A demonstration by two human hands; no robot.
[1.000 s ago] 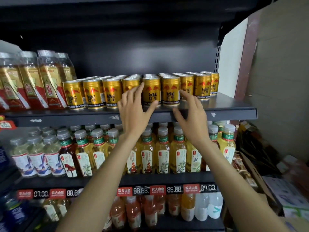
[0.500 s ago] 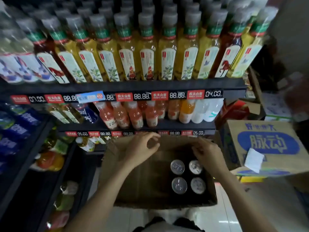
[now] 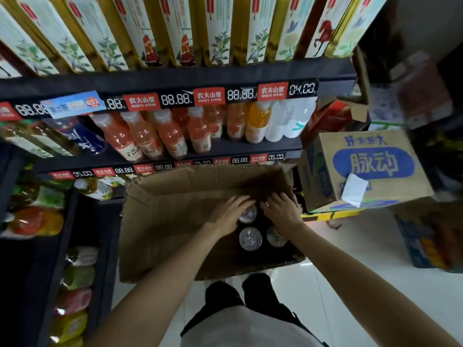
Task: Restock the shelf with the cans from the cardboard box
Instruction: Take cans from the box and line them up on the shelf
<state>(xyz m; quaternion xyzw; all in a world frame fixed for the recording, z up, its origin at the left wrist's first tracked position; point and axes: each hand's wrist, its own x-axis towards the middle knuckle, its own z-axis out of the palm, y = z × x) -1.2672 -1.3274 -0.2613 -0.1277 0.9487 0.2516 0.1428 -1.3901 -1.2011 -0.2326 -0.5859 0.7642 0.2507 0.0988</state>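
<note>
An open brown cardboard box [image 3: 172, 221] stands on the floor below me, against the shelving. In its right part I see the silver tops of three cans: two near ones [image 3: 250, 238] [image 3: 275, 237] and a far one [image 3: 248, 213]. My left hand [image 3: 229, 212] reaches into the box, its fingers lying fairly straight against the far can's left side and rim. My right hand [image 3: 280, 209] is beside it, fingers bent down over the spot right of that can; what is under it is hidden. The shelf with the gold cans is out of view.
Dark shelves [image 3: 175, 81] with tea and juice bottles rise right behind the box. A closed blue-printed carton [image 3: 370, 166] sits on a stack to the right, with more cartons [image 3: 431, 236] beyond. My feet [image 3: 240, 291] stand on the white floor just in front of the box.
The view dropped from the gold-can shelf to the box on the floor. Both hands came off the shelf, crossed over the box and now sit low on the far cans.
</note>
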